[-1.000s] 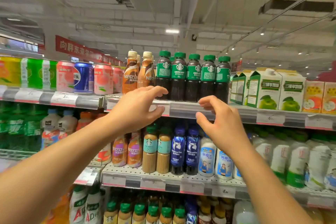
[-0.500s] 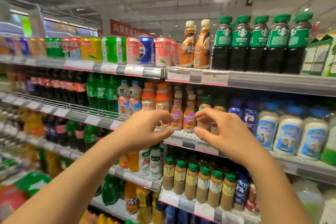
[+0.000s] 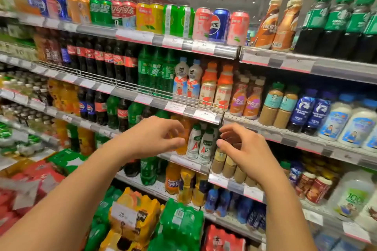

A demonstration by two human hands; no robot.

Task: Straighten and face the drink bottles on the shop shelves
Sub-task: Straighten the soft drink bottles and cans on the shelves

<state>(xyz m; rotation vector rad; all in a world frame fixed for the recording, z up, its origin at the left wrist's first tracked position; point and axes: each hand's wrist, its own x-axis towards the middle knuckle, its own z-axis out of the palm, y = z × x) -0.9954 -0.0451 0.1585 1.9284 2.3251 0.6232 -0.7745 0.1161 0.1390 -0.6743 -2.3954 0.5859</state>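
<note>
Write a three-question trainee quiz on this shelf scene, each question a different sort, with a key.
1. True or false: the left hand grips a bottle.
2. Multiple choice: which drinks show in the gap between the two hands? A) blue cans B) white AD bottles C) juice cartons
3. Fill in: the pink, blue and pink cans stand on the ____ shelf in view.

Key
1. False. Both the left hand and the right hand hover with loosely curled fingers and hold nothing.
2. B.
3. Top.
</note>
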